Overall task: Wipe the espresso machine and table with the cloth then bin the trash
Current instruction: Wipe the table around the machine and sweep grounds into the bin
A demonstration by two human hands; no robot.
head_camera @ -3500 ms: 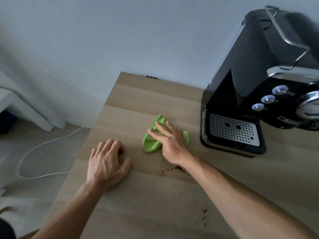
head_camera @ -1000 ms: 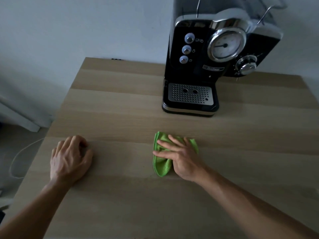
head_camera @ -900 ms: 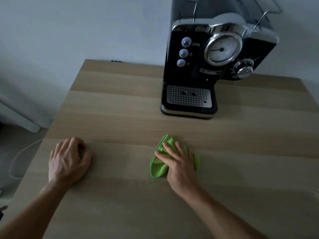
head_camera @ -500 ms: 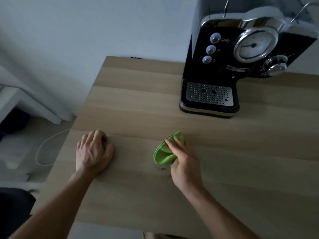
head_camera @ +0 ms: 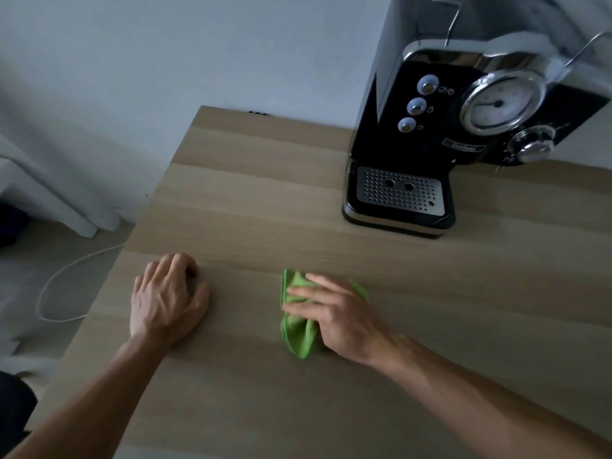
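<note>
The left hand [head_camera: 165, 306] rests on the tabletop [head_camera: 265, 193] with its fingers loosely curled under. Beside it, the right hand [head_camera: 337, 319] presses the cloth [head_camera: 296, 336] flat, fingers straight and slightly spread. The cloth is bright green, soft and bunched into folds on the pale, matte wood-grain surface. Farther back stands the glossy black espresso machine [head_camera: 414, 134], with chrome trim, a round dial and a perforated steel drip tray [head_camera: 399, 190].

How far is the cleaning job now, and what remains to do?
Done, apparently: the table shows no crumbs near the espresso machine. In hand: the right hand presses the green cloth on the wood; the left hand rests to its left. Left: binning trash; no bin is in view. Whether the machine was wiped, I cannot tell.
</note>
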